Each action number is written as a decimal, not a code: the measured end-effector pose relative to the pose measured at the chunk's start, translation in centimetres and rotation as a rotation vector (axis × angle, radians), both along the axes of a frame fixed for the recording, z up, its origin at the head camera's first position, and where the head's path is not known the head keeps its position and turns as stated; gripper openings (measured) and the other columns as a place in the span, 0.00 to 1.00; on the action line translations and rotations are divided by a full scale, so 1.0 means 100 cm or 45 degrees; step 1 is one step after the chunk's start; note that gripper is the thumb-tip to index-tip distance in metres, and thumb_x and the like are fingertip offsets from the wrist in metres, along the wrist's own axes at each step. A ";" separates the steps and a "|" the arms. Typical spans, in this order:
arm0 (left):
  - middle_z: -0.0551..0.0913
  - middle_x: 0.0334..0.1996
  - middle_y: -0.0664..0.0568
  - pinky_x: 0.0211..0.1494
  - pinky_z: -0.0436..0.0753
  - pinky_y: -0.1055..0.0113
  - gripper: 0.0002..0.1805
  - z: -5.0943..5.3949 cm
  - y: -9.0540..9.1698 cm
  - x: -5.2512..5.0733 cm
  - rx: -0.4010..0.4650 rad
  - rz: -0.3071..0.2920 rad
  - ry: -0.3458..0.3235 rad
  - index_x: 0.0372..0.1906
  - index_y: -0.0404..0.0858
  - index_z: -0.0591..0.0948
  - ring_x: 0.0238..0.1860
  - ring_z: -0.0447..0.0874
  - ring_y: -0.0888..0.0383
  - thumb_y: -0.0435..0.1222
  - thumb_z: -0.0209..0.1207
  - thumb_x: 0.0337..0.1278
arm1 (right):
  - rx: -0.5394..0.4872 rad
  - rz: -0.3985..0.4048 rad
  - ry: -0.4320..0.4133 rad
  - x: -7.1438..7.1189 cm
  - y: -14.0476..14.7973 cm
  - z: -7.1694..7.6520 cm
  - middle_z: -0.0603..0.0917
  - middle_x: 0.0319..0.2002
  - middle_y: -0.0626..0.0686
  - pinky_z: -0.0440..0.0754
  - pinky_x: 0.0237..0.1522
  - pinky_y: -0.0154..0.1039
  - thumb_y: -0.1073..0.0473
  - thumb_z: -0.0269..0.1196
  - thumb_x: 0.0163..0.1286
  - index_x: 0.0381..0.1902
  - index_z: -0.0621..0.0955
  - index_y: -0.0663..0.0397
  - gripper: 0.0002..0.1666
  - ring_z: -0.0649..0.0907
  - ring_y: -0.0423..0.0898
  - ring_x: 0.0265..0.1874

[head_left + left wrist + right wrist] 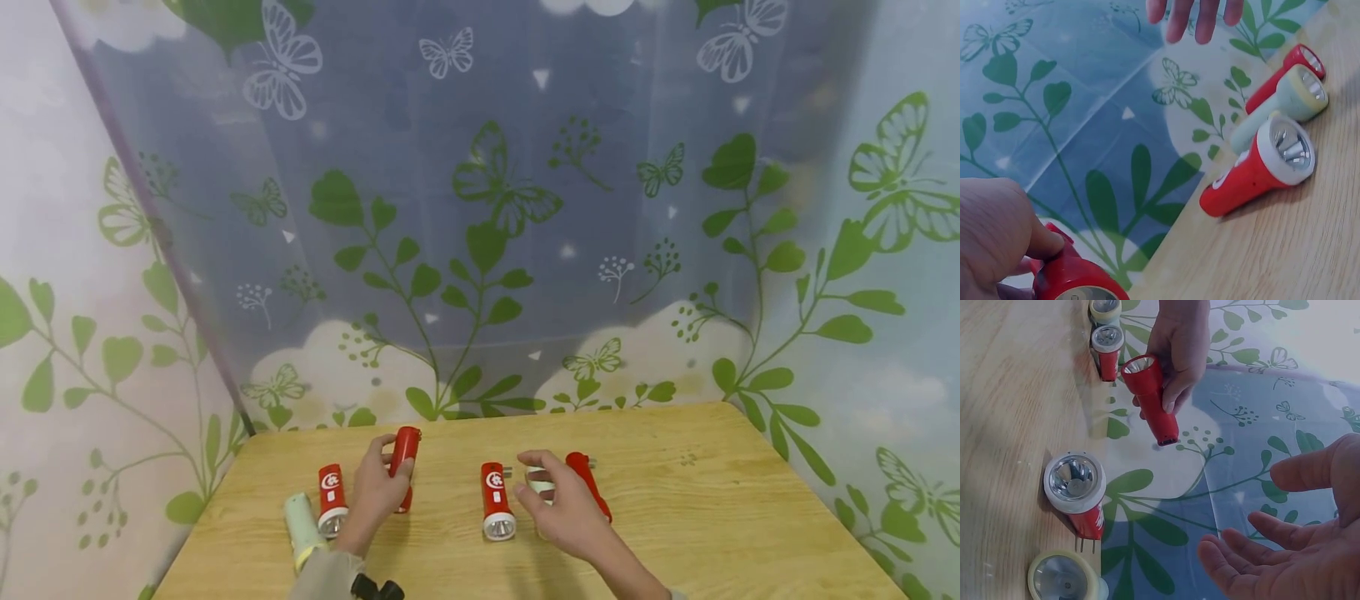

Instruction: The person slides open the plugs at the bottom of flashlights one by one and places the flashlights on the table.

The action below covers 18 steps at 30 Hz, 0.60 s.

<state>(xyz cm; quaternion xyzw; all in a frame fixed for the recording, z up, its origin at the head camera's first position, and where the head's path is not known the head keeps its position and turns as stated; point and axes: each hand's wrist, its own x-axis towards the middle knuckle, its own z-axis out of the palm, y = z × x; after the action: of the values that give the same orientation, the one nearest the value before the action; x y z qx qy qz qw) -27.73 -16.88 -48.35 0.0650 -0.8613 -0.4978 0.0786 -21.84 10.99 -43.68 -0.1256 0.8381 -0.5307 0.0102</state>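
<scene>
Mint torch [302, 518]: on bench [697, 508], L hand's [381, 487] 8 o'clock. Red/wht torch [331, 492]: 9 o'clock. L fingers: grasping red torch [406, 448] above bench. Ctr red/wht torch [495, 498]: R hand's [572, 515] 9 o'clock. R fingers: released, spread. 2nd red torch [588, 482]: 1 o'clock.

Small curtained nook or booth, by the look of it; whether inside a home or a workplace, cannot tell. Across the back, a blue-grey hanging [465, 217] in leaf-and-butterfly print, creased like sheeting rather than solid wall. Same kind of print on the left side panel [45, 208] and right side panel [915, 292]: three sides closed in. Wood-grained table [697, 467] close up to the back.
</scene>
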 end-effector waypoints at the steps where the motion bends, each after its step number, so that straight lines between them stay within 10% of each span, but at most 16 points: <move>1: 0.79 0.57 0.29 0.38 0.88 0.56 0.29 0.001 0.001 0.002 0.011 0.000 0.009 0.72 0.34 0.65 0.47 0.85 0.42 0.34 0.58 0.69 | -0.008 -0.003 0.001 0.000 0.000 0.001 0.80 0.63 0.56 0.83 0.57 0.52 0.55 0.63 0.72 0.62 0.77 0.54 0.23 0.80 0.59 0.61; 18: 0.78 0.60 0.33 0.43 0.89 0.50 0.32 0.016 0.023 0.031 0.164 -0.073 0.155 0.72 0.40 0.65 0.49 0.85 0.43 0.30 0.61 0.66 | 0.022 -0.034 0.128 -0.007 -0.004 0.017 0.81 0.63 0.53 0.81 0.59 0.54 0.59 0.62 0.73 0.63 0.77 0.50 0.21 0.80 0.56 0.62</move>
<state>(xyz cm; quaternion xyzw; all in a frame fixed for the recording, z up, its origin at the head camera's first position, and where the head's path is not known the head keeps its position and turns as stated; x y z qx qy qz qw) -24.64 -14.59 -46.72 0.0148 -0.8225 -0.5573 0.1124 -22.55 10.61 -41.99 -0.1406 0.8437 -0.5166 -0.0379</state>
